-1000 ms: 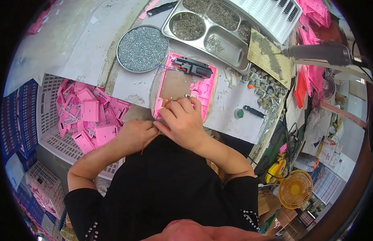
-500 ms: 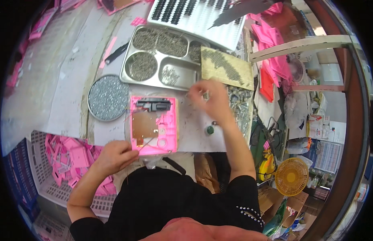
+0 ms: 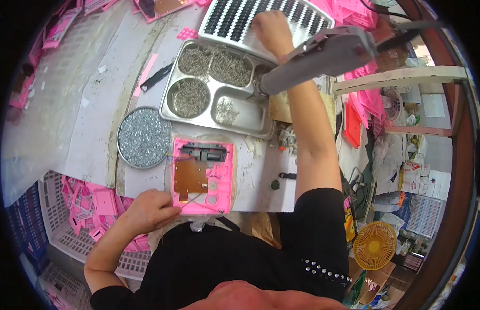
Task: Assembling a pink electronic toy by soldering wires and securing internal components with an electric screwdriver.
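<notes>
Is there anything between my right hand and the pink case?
Yes, the steel tray lies between your right hand, up at the white tray, and the pink case. The grey tool hangs near that path.

No text legible; red marks on white carton [image 3: 411, 176] too small.

Tray [image 3: 253, 112] behind housing [image 3: 221, 175], dish [image 3: 143, 168] at left

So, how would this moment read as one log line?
left hand: at pink casing, near-left corner; right hand: over white tray holding black parts; inside casing: black unit, brown board
</notes>
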Available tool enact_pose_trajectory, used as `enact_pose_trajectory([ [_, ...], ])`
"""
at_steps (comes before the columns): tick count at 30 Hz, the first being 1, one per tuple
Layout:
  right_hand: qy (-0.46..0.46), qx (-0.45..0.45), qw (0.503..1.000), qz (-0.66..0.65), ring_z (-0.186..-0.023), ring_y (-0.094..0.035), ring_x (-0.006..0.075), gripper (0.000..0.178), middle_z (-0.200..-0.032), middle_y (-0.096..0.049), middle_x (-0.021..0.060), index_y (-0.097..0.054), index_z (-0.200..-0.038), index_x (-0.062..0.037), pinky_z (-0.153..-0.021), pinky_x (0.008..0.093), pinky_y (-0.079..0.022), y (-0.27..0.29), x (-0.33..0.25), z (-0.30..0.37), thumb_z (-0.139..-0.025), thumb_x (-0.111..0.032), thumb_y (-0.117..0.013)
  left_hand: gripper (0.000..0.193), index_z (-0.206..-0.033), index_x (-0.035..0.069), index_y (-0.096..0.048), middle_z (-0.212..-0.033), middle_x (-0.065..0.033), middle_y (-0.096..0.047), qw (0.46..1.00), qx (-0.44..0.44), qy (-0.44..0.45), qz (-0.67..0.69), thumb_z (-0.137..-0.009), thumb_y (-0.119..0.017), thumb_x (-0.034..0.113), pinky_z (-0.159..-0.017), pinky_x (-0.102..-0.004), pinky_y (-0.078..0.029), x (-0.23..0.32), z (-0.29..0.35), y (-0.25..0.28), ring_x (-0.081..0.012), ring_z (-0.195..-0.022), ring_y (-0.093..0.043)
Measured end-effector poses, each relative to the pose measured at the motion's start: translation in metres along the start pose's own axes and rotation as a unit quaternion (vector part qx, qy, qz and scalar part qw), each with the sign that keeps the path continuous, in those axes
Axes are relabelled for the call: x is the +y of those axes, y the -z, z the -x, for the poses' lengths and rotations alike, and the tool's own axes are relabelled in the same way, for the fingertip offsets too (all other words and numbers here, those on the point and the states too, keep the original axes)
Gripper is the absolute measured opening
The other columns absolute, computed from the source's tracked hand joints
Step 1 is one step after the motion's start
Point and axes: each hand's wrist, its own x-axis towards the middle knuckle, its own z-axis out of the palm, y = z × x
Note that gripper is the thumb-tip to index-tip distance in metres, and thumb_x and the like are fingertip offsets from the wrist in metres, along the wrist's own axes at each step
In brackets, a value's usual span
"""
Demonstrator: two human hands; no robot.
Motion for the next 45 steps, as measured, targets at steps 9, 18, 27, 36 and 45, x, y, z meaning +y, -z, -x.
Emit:
enact_pose_trajectory([
  [9, -0.492, 0.155, 0.712, -0.477, -0.086, -0.065, 0.0118, 0.02, -0.094, -0.068, 0.0026, -0.068, -0.113, 0.002, -0.081, 0.0275, -0.052, 0.17, -0.171, 0.186, -0.094, -0.006, -0.071, 0.023, -0.097, 0.012, -0.066, -0.078, -0.0039, -0.054, 1.0, 0.018, 0.003, 0.0, -0.08, -0.079, 0.016, -0.062, -0.0417, -0.046, -0.001, 0.001, -0.005, -0.0267, -0.072, -0.059],
  [18, -0.237, 0.006, 0.913, -0.332, -0.09, -0.058, 0.0262, 0.02, -0.09, -0.07, 0.0031, -0.073, -0.095, -0.0097, -0.08, 0.0383, -0.044, 0.18, -0.346, 0.255, -0.077, -0.004, -0.081, 0.02, -0.096, 0.013, -0.068, -0.079, -0.0043, -0.055, 1.0, 0.014, 0.011, -0.001, -0.081, -0.081, 0.019, -0.063, -0.0422, -0.047, -0.004, 0.0, -0.007, -0.0277, -0.073, -0.06],
  [27, -0.147, -0.068, 0.936, -0.313, -0.097, -0.057, 0.0261, 0.023, -0.102, -0.065, 0.0022, -0.07, -0.096, -0.0106, -0.082, 0.0417, -0.044, 0.188, -0.331, 0.242, -0.075, -0.012, -0.081, 0.024, -0.096, 0.014, -0.072, -0.082, -0.0027, -0.057, 0.999, 0.024, 0.019, -0.011, -0.076, -0.085, 0.015, -0.065, -0.0405, -0.045, -0.002, 0.004, -0.01, -0.0259, -0.073, -0.058],
  [36, -0.121, -0.117, 0.938, -0.303, -0.096, -0.059, 0.0277, 0.025, -0.1, -0.067, 0.0042, -0.069, -0.093, -0.0091, -0.082, 0.0407, -0.046, 0.191, -0.327, 0.23, -0.074, -0.012, -0.084, 0.023, -0.096, 0.013, -0.071, -0.083, -0.0036, -0.057, 1.0, 0.012, 0.019, -0.005, -0.077, -0.084, 0.015, -0.064, -0.0413, -0.045, -0.003, 0.002, -0.009, -0.0267, -0.075, -0.058],
  [45, -0.265, -0.104, 0.943, -0.174, -0.091, -0.062, 0.034, 0.03, -0.095, -0.068, 0.0115, -0.065, -0.099, -0.0068, -0.083, 0.0446, -0.049, 0.166, -0.227, 0.247, -0.08, -0.024, -0.082, 0.028, -0.101, 0.008, -0.07, -0.089, -0.0087, -0.062, 0.985, -0.113, 0.108, 0.069, -0.076, -0.083, 0.013, -0.072, -0.0441, -0.05, 0.019, -0.025, 0.032, -0.0324, -0.083, -0.063],
])
